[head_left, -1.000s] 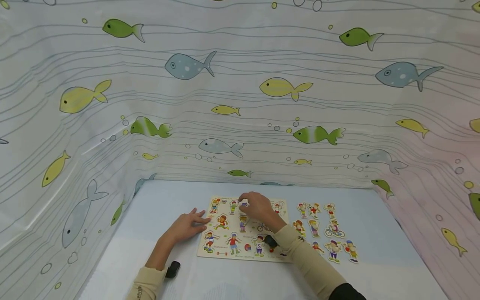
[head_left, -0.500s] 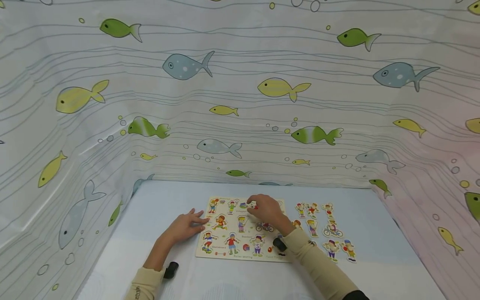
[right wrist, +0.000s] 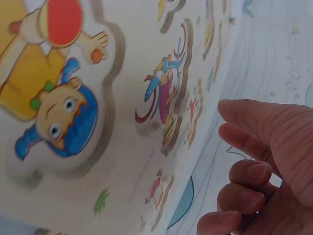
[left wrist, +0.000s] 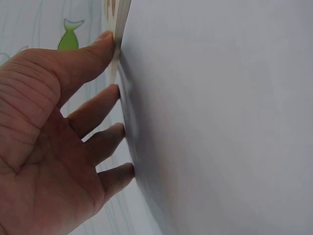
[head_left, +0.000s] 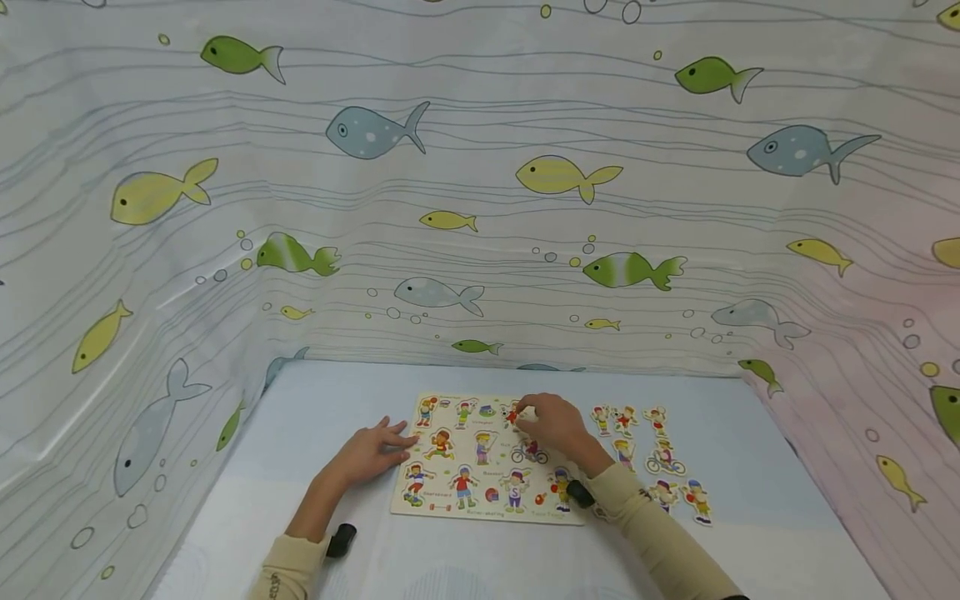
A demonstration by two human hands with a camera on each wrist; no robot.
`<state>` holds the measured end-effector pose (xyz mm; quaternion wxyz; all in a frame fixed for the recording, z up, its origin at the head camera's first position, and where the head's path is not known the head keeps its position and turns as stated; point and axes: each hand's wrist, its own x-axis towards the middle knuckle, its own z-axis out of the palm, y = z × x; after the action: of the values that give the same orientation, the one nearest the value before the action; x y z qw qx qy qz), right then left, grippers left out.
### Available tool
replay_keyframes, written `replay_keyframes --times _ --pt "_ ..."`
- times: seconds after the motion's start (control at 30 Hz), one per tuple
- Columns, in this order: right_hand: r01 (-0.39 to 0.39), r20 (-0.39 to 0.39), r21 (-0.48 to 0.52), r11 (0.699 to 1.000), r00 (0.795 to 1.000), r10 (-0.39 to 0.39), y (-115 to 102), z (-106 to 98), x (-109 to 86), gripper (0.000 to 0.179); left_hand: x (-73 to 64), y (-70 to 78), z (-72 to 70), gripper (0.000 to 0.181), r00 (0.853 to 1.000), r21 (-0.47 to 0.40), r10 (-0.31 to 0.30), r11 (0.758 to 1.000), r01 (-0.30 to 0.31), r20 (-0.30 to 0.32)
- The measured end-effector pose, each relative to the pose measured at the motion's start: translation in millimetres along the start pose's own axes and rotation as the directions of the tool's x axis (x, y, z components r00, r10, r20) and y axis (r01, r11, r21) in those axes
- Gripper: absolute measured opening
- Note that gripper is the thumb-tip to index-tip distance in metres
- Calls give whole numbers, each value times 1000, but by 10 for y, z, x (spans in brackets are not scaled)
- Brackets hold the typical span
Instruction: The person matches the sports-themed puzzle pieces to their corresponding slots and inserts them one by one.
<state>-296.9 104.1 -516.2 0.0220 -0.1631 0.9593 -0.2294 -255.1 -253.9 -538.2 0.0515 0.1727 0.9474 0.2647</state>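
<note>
A cream puzzle board (head_left: 401, 507) printed with children at sports lies on the table. My left hand (head_left: 367, 452) rests at its left edge, fingers spread; in the left wrist view the thumb (left wrist: 90, 61) touches the board's side and the other fingertips meet the table. Above the board's upper right part is my right hand (head_left: 561, 427), by a red-shirted figure. In the right wrist view, the right hand (right wrist: 274, 147) has thumb and index finger close together and the others bent, with no piece visible between them. Figure-shaped recesses, one with a blue-haired child (right wrist: 63, 117), show there.
Several loose figure pieces lie right of the board, among them a cyclist (head_left: 665, 457) and a figure in a blue cap (head_left: 698, 501). My right forearm (head_left: 637, 517) passes over some of them. A fish-patterned sheet (head_left: 517, 250) walls the table's back and sides.
My right hand has moved right along the board's top row, uncovering the pictures there and a figure at the lower right. My left hand has stayed at the edge.
</note>
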Motion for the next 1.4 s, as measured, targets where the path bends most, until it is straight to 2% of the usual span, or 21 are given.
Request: replay_keyframes --times 0.2,0.47,1.03,1.4 --pt "0 -17 14 1000 1000 0 77 -67 -67 20 0 6 -8 32 1000 1 12 1000 -12 -2" --pt "-27 -18 -57 998 1000 26 193 -133 -82 19 1 25 -10 32 1000 10 6 1000 -6 0" --pt "-103 1 -13 995 995 103 517 -296 -213 22 12 26 11 32 1000 3 -11 1000 11 -4" --pt "-138 -29 -3 990 990 138 788 -329 -315 24 5 5 11 32 1000 -5 -4 1000 4 -8"
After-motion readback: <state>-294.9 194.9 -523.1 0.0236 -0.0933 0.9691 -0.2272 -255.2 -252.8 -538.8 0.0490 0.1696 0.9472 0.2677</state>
